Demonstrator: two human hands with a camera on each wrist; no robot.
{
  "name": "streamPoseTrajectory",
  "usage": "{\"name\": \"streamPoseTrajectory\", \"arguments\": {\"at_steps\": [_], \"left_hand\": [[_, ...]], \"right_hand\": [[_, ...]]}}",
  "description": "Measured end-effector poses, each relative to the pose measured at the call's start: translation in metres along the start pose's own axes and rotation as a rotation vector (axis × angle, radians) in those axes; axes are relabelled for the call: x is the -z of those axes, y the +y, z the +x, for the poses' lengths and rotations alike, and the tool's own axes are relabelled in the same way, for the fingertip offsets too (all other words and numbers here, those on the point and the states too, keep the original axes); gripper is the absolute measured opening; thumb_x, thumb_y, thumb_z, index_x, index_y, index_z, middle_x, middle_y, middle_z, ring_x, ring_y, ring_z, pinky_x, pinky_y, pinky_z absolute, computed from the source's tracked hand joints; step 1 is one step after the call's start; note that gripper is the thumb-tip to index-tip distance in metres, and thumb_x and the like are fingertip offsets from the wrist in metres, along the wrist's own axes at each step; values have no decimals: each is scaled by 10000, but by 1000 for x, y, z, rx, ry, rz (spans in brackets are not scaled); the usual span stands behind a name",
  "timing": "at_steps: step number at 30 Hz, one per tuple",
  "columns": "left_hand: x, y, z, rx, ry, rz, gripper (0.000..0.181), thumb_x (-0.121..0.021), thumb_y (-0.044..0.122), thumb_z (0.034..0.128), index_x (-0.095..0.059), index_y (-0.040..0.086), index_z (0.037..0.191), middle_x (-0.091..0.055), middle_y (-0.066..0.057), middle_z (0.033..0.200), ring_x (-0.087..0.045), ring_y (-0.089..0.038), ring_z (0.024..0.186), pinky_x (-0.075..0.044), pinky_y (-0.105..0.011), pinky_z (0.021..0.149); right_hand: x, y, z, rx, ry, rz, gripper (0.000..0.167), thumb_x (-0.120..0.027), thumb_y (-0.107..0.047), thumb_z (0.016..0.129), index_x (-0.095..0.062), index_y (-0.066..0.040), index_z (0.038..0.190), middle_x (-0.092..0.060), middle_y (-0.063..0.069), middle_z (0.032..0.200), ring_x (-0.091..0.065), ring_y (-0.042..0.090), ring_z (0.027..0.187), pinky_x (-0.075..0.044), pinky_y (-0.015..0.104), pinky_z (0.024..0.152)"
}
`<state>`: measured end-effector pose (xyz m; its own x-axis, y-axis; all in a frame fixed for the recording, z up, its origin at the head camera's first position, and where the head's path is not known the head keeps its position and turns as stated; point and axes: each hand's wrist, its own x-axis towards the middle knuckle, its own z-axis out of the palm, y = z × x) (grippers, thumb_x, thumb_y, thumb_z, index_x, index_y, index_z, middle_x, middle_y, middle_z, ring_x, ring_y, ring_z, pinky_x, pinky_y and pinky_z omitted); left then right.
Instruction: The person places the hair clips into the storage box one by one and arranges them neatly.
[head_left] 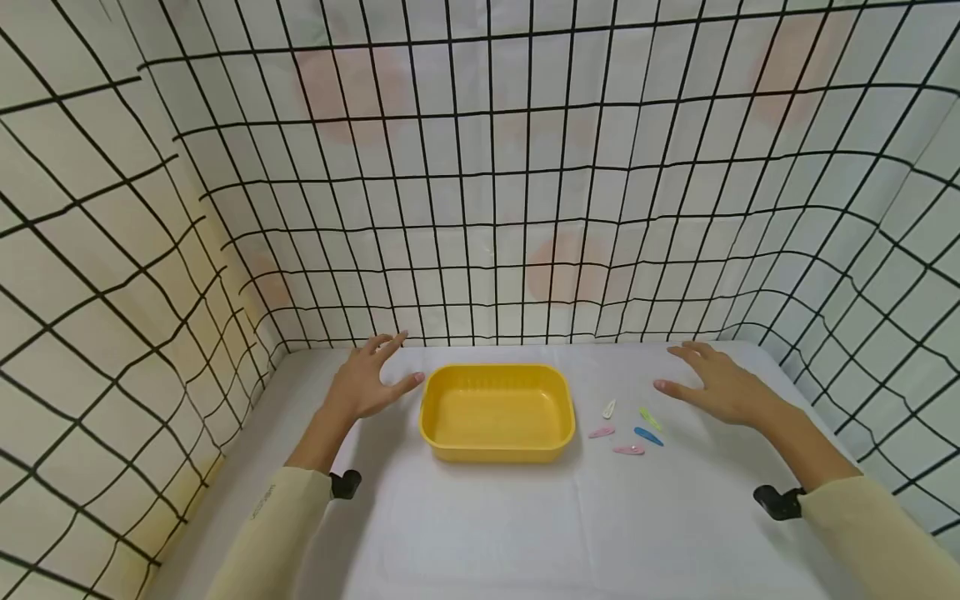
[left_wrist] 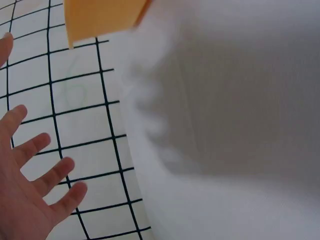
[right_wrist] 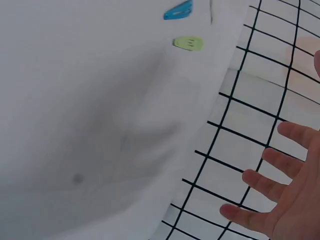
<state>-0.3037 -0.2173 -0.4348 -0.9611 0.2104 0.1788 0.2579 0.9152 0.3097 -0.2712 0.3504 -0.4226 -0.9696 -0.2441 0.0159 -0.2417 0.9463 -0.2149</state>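
Note:
A yellow tray (head_left: pixel 497 456) stands on the white cloth, with nothing in it. To its right lie several small hair clips: a white one (head_left: pixel 609 408), a green one (head_left: pixel 650 418), a blue one (head_left: pixel 648 436) and two pink ones (head_left: pixel 602 432). My left hand (head_left: pixel 367 379) hovers left of the tray, fingers spread, holding nothing. Beyond the clips on the right, my right hand (head_left: pixel 716 385) is raised with fingers apart and empty. The right wrist view shows the blue clip (right_wrist: pixel 178 10) and green clip (right_wrist: pixel 189 43) away from the fingers.
White cloth (head_left: pixel 480 533) covers the table. A black wire grid (head_left: pixel 492 177) with pale fabric behind it rises along the back and both sides, close beyond the fingertips. Each wrist carries a black strap piece.

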Motion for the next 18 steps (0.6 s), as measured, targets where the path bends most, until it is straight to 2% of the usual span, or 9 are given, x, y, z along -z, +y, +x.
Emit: {"name": "streamPoseTrajectory", "arguments": {"at_steps": [4, 7, 12, 18], "left_hand": [[-10, 4, -5, 0, 10, -84, 852, -541, 775, 885, -339, 377, 1611, -413, -118, 1596, -529, -446, 1328, -500, -673, 970], [-17, 8, -9, -7, 19, -135, 846, -601, 752, 866, -409, 350, 1586, -538, -108, 1476, -624, -343, 1146, -560, -535, 888], [-27, 15, -16, -11, 3, -238, 813, -691, 680, 848, -484, 320, 1548, -670, -94, 1243, -640, -210, 907, -534, -338, 744], [-41, 21, -23, 26, -4, -323, 768, -730, 593, 867, -521, 265, 1529, -692, -38, 1004, -607, -136, 687, -502, -266, 620]], "right_hand": [[-9, 4, -6, 29, 11, 45, 853, -530, -648, 978, -423, -15, 1539, -340, 308, 1575, -349, 553, 1415, -374, 782, 1011], [-17, 6, -11, 49, 26, 80, 797, -570, -599, 983, -468, -7, 1507, -423, 292, 1528, -444, 519, 1364, -409, 738, 1014], [-32, 10, -13, 68, 36, 115, 671, -632, -494, 986, -540, -19, 1450, -548, 246, 1431, -617, 438, 1194, -523, 629, 924], [-50, 10, -12, 70, 41, 165, 541, -684, -348, 972, -594, 0, 1377, -667, 214, 1255, -647, 352, 1072, -560, 530, 854]]}}
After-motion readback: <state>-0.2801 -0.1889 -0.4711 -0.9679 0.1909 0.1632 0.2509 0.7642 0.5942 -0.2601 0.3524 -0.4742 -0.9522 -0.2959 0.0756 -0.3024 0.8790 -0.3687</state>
